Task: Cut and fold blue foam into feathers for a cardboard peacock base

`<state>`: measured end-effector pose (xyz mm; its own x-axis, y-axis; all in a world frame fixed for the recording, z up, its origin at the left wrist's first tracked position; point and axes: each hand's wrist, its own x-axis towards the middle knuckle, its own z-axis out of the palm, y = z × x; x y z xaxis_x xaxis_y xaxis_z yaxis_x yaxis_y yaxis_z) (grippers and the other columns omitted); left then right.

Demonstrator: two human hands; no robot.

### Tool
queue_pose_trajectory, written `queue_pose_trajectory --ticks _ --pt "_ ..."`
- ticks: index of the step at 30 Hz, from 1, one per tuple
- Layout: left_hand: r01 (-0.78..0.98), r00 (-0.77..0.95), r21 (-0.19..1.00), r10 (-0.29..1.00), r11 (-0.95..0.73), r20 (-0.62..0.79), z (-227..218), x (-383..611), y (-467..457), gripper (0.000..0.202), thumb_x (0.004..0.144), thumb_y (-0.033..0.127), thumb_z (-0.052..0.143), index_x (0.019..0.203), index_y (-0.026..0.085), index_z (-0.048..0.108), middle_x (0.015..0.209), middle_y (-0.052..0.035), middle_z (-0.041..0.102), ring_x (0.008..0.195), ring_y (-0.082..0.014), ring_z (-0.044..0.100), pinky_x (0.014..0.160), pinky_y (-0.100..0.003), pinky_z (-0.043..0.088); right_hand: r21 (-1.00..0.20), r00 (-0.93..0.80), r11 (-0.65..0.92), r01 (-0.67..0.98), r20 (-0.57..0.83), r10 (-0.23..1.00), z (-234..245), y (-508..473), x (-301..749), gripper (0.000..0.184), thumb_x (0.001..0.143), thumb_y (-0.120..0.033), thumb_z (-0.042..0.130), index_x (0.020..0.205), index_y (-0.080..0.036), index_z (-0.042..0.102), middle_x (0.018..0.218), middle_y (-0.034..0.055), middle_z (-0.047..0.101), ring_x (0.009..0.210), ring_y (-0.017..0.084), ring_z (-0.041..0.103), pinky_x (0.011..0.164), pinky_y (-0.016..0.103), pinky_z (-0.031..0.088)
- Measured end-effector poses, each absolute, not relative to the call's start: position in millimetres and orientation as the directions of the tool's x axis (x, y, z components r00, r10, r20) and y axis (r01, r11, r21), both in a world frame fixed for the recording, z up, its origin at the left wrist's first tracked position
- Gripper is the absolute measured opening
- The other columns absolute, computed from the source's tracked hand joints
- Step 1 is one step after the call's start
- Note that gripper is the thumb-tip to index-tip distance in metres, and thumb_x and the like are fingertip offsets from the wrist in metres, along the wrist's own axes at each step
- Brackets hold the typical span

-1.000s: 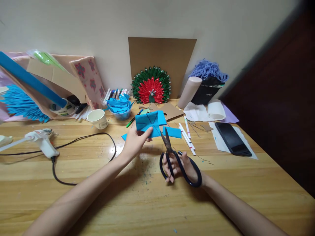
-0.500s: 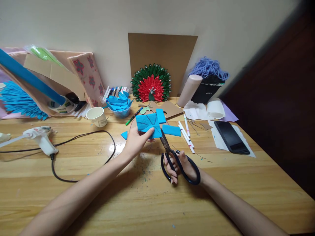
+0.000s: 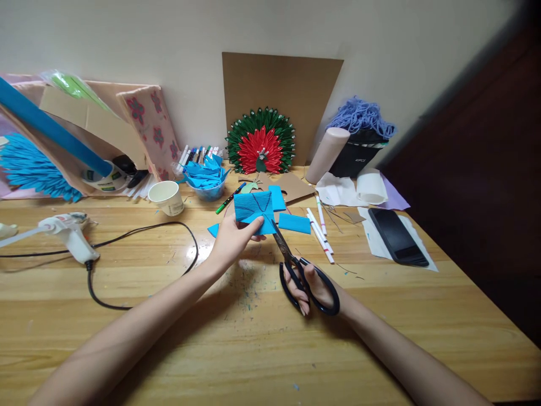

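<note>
My left hand [image 3: 236,239] pinches a blue piece of crepe paper [image 3: 252,206] with dark lines drawn on it, thumb on top. In my right hand [image 3: 310,285] is a pair of black-handled scissors [image 3: 289,259], fingers through the loops. Its blades reach the paper's right edge, close to my left thumb. Two more blue paper pieces lie behind and to the right: one strip [image 3: 295,223] flat on the table and another [image 3: 277,198] behind the held sheet. A small blue scrap [image 3: 213,230] shows left of my left hand.
A white glue gun [image 3: 70,237] with a looping black cable lies left, near a paper cup [image 3: 165,197]. Behind are a bowl of blue cut pieces [image 3: 207,180] and a red-green peacock [image 3: 261,144] against cardboard. White markers [image 3: 320,237] and a phone [image 3: 397,237] lie right.
The scissors' handles have drawn closer together, and the blades have closed further at the paper's right edge. My left hand keeps its pinch on the sheet.
</note>
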<state>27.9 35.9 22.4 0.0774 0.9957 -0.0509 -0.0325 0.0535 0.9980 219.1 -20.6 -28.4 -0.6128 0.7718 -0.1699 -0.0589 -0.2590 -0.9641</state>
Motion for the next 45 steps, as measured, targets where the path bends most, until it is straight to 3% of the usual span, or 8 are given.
queue_pose_trajectory --ticks 6,16,27,35,45 --pt "-0.034 0.057 0.996 0.995 0.081 -0.079 31 28 36 0.031 0.068 0.037 0.068 0.082 0.010 0.064 0.078 -0.0084 0.070 0.061 -0.0153 0.064 0.059 -0.028 0.055 -0.986 -0.569 -0.168 -0.008 -0.134 0.811 -27 -21 218 0.061 0.069 -0.078 0.040 0.080 -0.018 0.044 0.043 -0.0096 0.040 0.028 0.005 0.038 0.028 0.014 0.028" --pt "-0.012 0.178 0.995 0.979 0.099 -0.095 28 28 35 0.022 0.069 0.032 0.069 0.078 0.012 0.064 0.076 -0.0064 0.071 0.061 -0.0138 0.064 0.055 -0.024 0.055 -0.961 -0.627 -0.271 -0.049 -0.182 0.758 -35 -22 219 0.075 0.061 -0.086 0.028 0.084 -0.017 0.045 0.047 -0.0072 0.046 0.034 0.009 0.047 0.036 0.020 0.041" --pt "-0.078 0.202 0.990 0.975 0.115 -0.097 25 25 39 0.028 0.068 0.034 0.069 0.086 0.013 0.064 0.083 -0.0076 0.071 0.068 -0.0156 0.065 0.058 -0.027 0.057 -0.989 -0.549 -0.146 0.030 -0.138 0.824 -27 -22 215 0.061 0.069 -0.078 0.040 0.078 -0.018 0.042 0.041 -0.0103 0.040 0.027 0.005 0.038 0.028 0.014 0.026" --pt "-0.021 0.270 0.987 0.952 0.159 -0.148 26 26 37 0.022 0.068 0.032 0.069 0.076 0.013 0.063 0.073 -0.0061 0.070 0.060 -0.0142 0.064 0.056 -0.025 0.054 -0.956 -0.630 -0.285 -0.065 -0.182 0.755 -39 -22 219 0.071 0.063 -0.084 0.033 0.085 -0.018 0.044 0.048 -0.0079 0.046 0.034 0.008 0.045 0.036 0.020 0.042" --pt "-0.010 0.299 0.985 0.940 0.174 -0.164 29 27 37 0.024 0.067 0.034 0.069 0.074 0.011 0.065 0.070 -0.0058 0.070 0.058 -0.0137 0.063 0.056 -0.025 0.054 -0.971 -0.581 -0.235 -0.034 -0.172 0.795 -35 -22 216 0.066 0.064 -0.081 0.040 0.081 -0.018 0.043 0.046 -0.0084 0.044 0.032 0.007 0.044 0.032 0.017 0.035"
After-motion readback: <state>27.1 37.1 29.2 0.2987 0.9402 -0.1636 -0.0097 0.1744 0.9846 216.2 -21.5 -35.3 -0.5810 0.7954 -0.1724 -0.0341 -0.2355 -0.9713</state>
